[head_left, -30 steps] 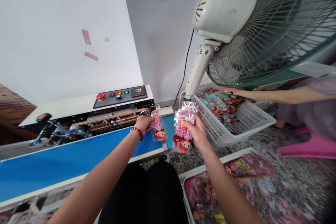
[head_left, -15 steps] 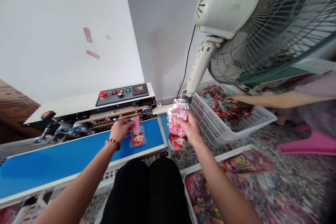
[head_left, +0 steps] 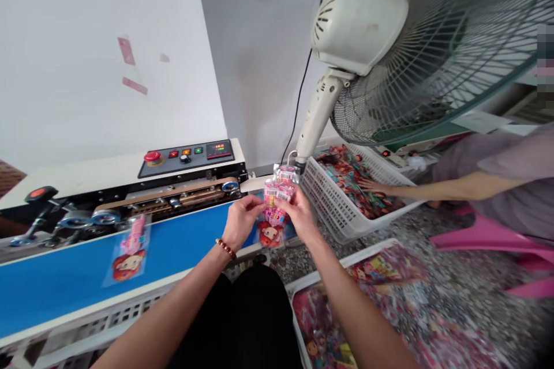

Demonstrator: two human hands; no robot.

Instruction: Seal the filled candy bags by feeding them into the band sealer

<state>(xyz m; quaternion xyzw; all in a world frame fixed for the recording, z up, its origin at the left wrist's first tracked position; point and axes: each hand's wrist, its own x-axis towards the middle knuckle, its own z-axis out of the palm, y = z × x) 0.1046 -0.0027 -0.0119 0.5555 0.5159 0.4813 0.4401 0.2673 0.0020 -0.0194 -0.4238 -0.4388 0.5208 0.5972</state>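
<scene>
My right hand (head_left: 302, 214) grips a small stack of clear plastic packets (head_left: 271, 233) printed with a red-haired cartoon face and pink lettering, over the right end of the blue conveyor belt (head_left: 177, 248). My left hand (head_left: 243, 220), with a beaded bracelet on its wrist, is closed with fingertips pinching the left edge of the stack. One similar packet (head_left: 127, 265) lies alone on the belt, its upper edge at the rollers of the band sealing machine (head_left: 190, 193).
A large fan (head_left: 359, 29) stands at the right. Behind it, a co-worker's hand (head_left: 376, 187) reaches into a white basket (head_left: 329, 207) of packets. Another white crate (head_left: 298, 323) of packets sits by my right leg, and a pink stool (head_left: 476, 236) is farther right.
The packet that my left hand was laying on the belt is released and has travelled left. My left hand has moved right to the stack in my right hand. The view has shifted slightly.
</scene>
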